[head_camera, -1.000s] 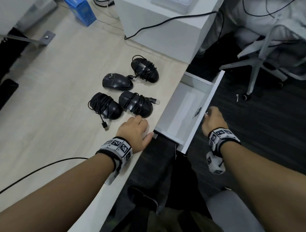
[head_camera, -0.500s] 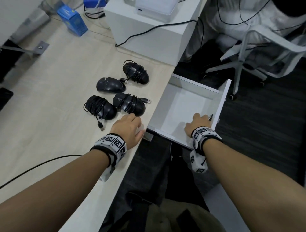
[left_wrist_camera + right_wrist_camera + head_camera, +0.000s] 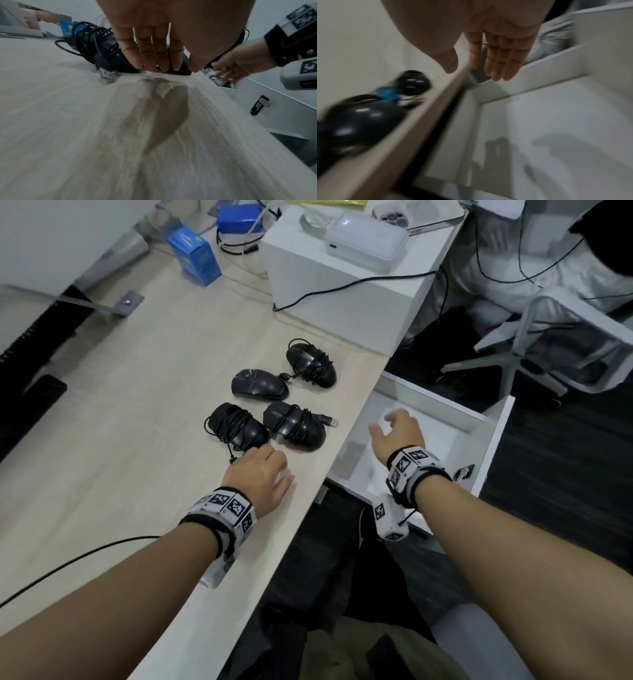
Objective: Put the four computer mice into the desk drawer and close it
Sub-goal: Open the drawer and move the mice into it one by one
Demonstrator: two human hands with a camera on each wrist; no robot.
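Observation:
Several black computer mice lie together on the pale wooden desk [image 3: 120, 422]: a cord-wrapped mouse [image 3: 238, 426] at front left, another cord-wrapped one [image 3: 296, 426] at front right, a bare mouse [image 3: 259, 384] behind, and a wrapped one [image 3: 311, 365] farthest back. My left hand [image 3: 263, 470] lies flat on the desk just in front of the two near mice, fingers [image 3: 154, 54] straight, holding nothing. The white drawer [image 3: 493, 440] stands pulled out at the desk's right edge. My right hand [image 3: 397, 433] hovers over it, fingers [image 3: 501, 59] straight and empty.
A white box [image 3: 342, 296] with a device on top stands behind the mice. A blue carton [image 3: 195, 258] sits at the back. A white office chair [image 3: 548, 337] is to the right of the drawer. A black cable [image 3: 85, 556] crosses the near desk.
My right hand has let go of the drawer front and moved left over the open drawer. The left hand has stayed on the desk, by the near mice.

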